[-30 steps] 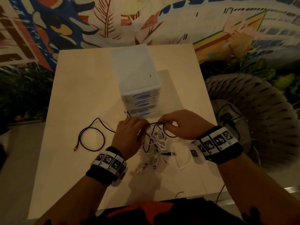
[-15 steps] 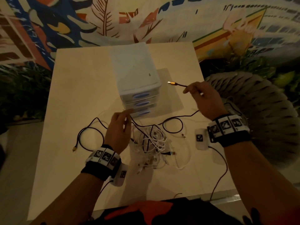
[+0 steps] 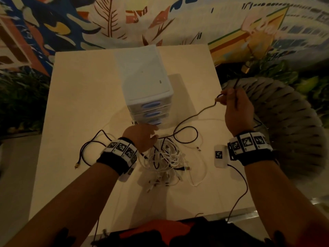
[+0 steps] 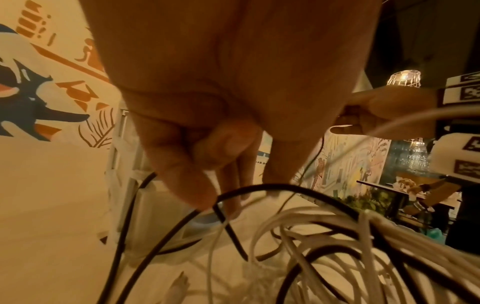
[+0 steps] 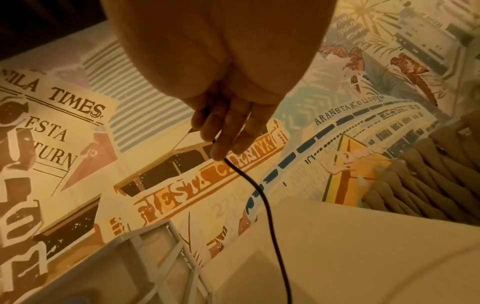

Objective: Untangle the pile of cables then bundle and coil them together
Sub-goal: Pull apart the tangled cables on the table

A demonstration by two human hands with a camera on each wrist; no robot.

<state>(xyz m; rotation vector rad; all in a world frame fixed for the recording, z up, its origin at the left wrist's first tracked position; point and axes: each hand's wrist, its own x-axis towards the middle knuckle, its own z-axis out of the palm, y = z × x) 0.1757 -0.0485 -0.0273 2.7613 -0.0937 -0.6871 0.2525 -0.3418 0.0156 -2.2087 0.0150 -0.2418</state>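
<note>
The black cable (image 3: 187, 120) had been drawn farther out of the white tangle (image 3: 165, 157) on the table (image 3: 80, 97), pinched in the raised right hand (image 3: 235, 107); the left hand (image 3: 142, 138) gripped strands at the pile. Untangling had only begun.

A pale square desk (image 3: 74, 107) stands against a wall covered by a painted mural (image 3: 124, 18) of leaves, buildings and newspaper lettering in blue, orange and cream; the right wrist view reads "TIMES" (image 5: 75, 105) on it. Just right of the desk sits a grey woven wicker chair (image 3: 288, 122). Green foliage (image 3: 21, 100) lies low at the left. Caged hanging lamps (image 4: 403, 78) glow in the dim, warm-lit room.
</note>
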